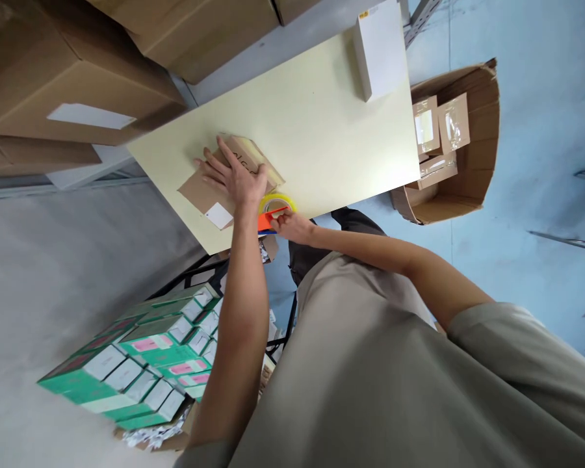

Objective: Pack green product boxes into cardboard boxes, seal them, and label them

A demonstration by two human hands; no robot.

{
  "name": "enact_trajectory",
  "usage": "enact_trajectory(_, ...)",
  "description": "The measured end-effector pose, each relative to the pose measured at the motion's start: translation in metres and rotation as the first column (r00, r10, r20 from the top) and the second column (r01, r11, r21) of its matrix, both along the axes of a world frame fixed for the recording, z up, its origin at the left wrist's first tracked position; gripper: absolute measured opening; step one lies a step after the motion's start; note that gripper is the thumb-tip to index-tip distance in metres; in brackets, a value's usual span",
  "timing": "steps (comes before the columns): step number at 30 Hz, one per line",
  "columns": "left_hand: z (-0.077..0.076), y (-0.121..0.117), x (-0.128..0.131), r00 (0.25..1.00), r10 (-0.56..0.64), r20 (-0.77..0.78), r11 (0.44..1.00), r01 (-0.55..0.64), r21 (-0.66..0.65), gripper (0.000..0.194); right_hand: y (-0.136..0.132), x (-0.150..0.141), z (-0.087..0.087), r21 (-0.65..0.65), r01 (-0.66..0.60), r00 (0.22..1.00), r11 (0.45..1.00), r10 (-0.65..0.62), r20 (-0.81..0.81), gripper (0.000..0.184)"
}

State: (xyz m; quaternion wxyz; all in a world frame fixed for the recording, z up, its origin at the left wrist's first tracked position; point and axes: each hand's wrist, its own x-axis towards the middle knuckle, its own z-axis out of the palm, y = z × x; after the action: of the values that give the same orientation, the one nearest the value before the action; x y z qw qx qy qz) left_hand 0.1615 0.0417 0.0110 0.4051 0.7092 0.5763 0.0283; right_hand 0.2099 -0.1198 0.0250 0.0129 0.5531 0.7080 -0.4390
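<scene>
Cardboard box [252, 154] beneath left hand [240, 181]

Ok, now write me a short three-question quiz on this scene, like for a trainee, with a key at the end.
1. What does the right hand hold?
2. True or false: the left hand lies on the cardboard box on the table.
3. Fill in the blank: the large open carton beside the table has smaller cardboard ____ inside.

Key: 1. An orange tape dispenser. 2. True. 3. Boxes.
</scene>
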Motion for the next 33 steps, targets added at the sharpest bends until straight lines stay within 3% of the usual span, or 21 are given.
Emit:
enact_trajectory(3,0.001,0.002,0.0,0.998,-0.044,-0.035,0.999,0.044,0.003,0.11,-0.034,0.046,-0.011,0.001,0.039,0.999,0.999,-0.039,0.036,0.064)
enact_trajectory(7,-0.001,0.003,0.003,0.998,-0.057,-0.001,0.998,0.057,0.021,0.108,-0.075,0.122,-0.031,0.001,0.187,0.981,0.982,-0.187,0.043,0.057)
enact_trajectory(9,-0.002,0.002,0.004,0.998,-0.06,0.013,0.998,0.06,0.019,0.106,-0.077,0.15,-0.042,0.054,0.221,0.972,0.974,-0.225,0.069,0.051)
enact_trajectory(12,-0.001,0.001,0.002,0.997,-0.073,-0.008,0.995,0.073,0.066,0.106,-0.052,0.167,-0.054,0.155,0.248,0.958,0.956,-0.266,0.109,0.048)
enact_trajectory(16,0.004,0.002,-0.006,0.997,-0.075,-0.028,0.993,0.077,0.086,0.115,-0.003,0.154,-0.06,0.216,0.152,0.965,0.965,-0.192,0.18,0.046)
enact_trajectory(19,0.01,0.0,-0.013,0.996,-0.089,0.003,0.994,0.088,0.061,0.111,0.014,0.141,-0.059,0.212,0.021,0.965,0.977,-0.076,0.251,0.048)
enact_trajectory(23,0.014,-0.019,-0.022,0.993,-0.111,0.044,0.989,0.106,0.102,0.09,0.013,0.121,-0.056,0.224,-0.129,0.952,0.966,0.058,0.3,0.051)
enact_trajectory(28,0.011,-0.057,-0.036,0.951,-0.3,-0.068,0.937,0.308,0.163,0.069,0.009,0.073,-0.054,0.304,-0.292,0.934,0.907,0.202,0.295,0.054)
enact_trajectory(31,0.006,-0.069,-0.05,0.916,-0.384,-0.112,0.895,0.4,0.199,0.064,0.003,0.048,-0.054,0.329,-0.302,0.936,0.895,0.214,0.278,0.055)
enact_trajectory(33,0.003,-0.07,-0.059,0.905,-0.413,-0.106,0.879,0.426,0.215,0.063,-0.006,0.047,-0.057,0.35,-0.273,0.951,0.896,0.197,0.237,0.057)
